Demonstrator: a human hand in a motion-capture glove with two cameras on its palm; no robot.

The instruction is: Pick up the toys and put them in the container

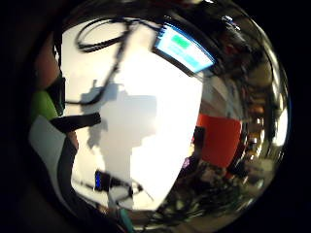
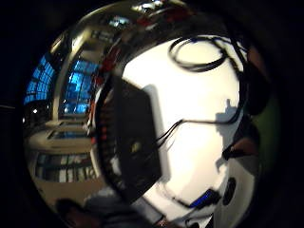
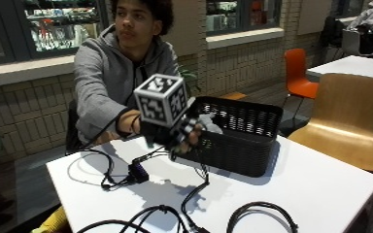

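Tabletop: we see a white rectangular tabletop (image 3: pixel 315 184) filling the lower half of the outside view, with shadows of the hand and the container lying on it.
Container: a black woven plastic basket with an open top (image 3: pixel 238 138) stands on the tabletop at the centre of the outside view; in the thumb side palm view the same basket (image 2: pixel 135 142) shows as a dark box on the white surface.
Toys: something pale lies inside the basket just behind the hand; we cannot tell what it is. We make out no other toy on the tabletop.
Hand: the black-gloved right hand (image 3: pixel 180 133) hangs above the tabletop at the near left rim of the basket, centre left of the frame.
Grip: the fingers are curled downward, but we cannot tell whether they are together or clamped on anything.
Room: a beige brick wall with dark-framed windows (image 3: pixel 238 14) runs across the top of the outside view; an orange plastic chair (image 3: pixel 299 73) stands at upper right, a light wooden chair (image 3: pixel 345 116) at right just beside the tabletop, and a second white table (image 3: pixel 361 65) at far upper right.
Person: a seated person in a grey hooded sweatshirt (image 3: pixel 112 73) sits behind the tabletop at upper left.
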